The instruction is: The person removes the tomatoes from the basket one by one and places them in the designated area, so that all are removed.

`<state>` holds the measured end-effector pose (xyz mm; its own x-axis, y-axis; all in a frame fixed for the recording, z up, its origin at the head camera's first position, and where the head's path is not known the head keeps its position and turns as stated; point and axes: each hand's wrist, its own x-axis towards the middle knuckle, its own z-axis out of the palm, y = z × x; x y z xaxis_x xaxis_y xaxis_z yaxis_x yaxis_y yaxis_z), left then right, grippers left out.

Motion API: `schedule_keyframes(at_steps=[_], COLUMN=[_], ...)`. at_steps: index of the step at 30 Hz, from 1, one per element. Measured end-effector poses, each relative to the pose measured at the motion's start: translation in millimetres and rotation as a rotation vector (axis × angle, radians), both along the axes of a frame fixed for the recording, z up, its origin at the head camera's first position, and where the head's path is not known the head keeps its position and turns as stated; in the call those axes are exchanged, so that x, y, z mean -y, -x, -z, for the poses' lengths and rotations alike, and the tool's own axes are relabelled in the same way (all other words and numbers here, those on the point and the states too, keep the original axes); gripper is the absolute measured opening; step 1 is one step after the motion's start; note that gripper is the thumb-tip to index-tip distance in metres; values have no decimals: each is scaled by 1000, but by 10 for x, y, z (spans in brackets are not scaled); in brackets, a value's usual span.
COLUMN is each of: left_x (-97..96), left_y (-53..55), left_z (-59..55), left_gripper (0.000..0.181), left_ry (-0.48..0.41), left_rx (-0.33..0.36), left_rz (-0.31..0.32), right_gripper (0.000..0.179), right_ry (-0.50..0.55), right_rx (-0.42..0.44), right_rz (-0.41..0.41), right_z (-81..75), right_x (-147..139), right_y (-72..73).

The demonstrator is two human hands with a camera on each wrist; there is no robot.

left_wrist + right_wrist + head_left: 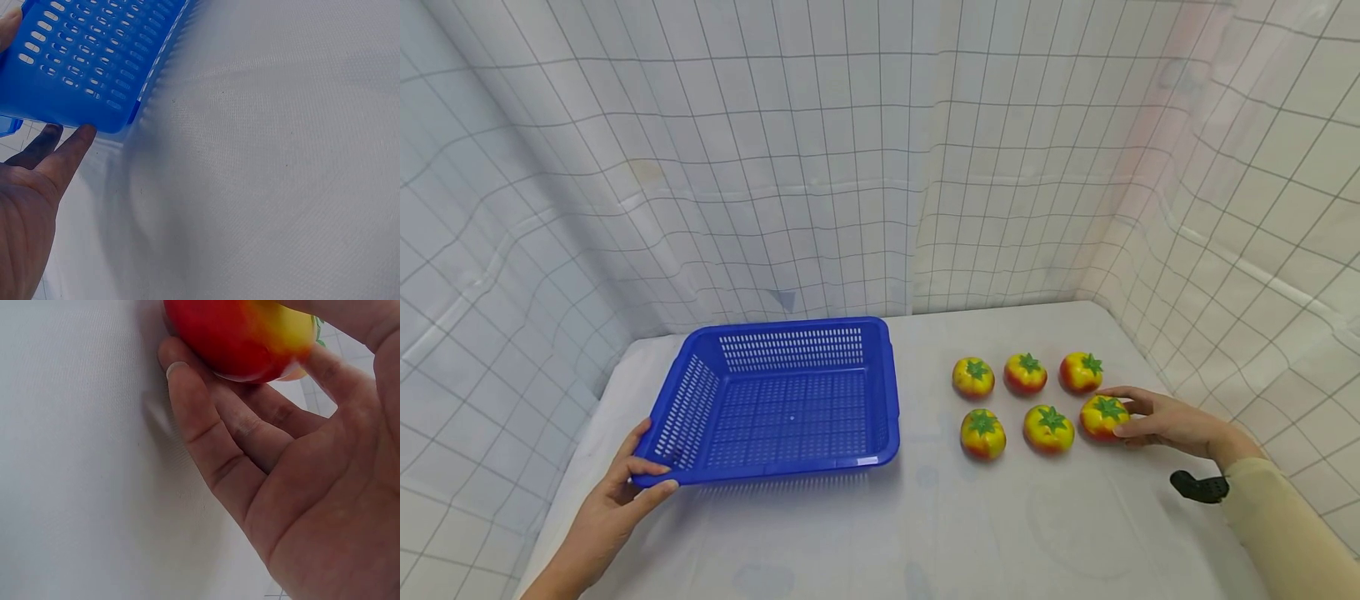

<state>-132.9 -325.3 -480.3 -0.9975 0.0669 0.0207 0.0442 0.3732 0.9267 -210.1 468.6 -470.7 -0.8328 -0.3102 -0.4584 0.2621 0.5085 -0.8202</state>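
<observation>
In the head view my left hand grips the near left corner of a blue plastic basket, thumb and fingers at its rim. The left wrist view shows the basket's slotted wall with fingertips right at its corner. My right hand pinches a red-and-yellow toy tomato with a green leafy top, at the right end of the near row. Up close in the right wrist view, thumb and fingers of the right hand lie around the red underside of that toy tomato.
Two more toy tomatoes, one at the near row's left and one in its middle, stand beside the held one. Three others form the far row, with its middle tomato. White gridded curtains enclose the white-covered table.
</observation>
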Motion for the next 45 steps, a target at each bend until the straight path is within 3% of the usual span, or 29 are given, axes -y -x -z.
schedule_keyframes(at_steps=[11,23,45], left_x=[4,7,1], left_y=[-6,-27,-15], left_z=[8,1,-11], left_gripper=[33,29,28], left_ry=[-6,-19,-31], left_rx=[-7,-13,-21], left_rz=[0,12,28], right_gripper=[75,77,77], right_ry=[-6,-114,-95], right_rx=[-22,-65,-49], right_rz=[-6,-38,-15], right_z=[29,-6,-42], right_x=[-5,58,9], right_y=[-3,8,-43])
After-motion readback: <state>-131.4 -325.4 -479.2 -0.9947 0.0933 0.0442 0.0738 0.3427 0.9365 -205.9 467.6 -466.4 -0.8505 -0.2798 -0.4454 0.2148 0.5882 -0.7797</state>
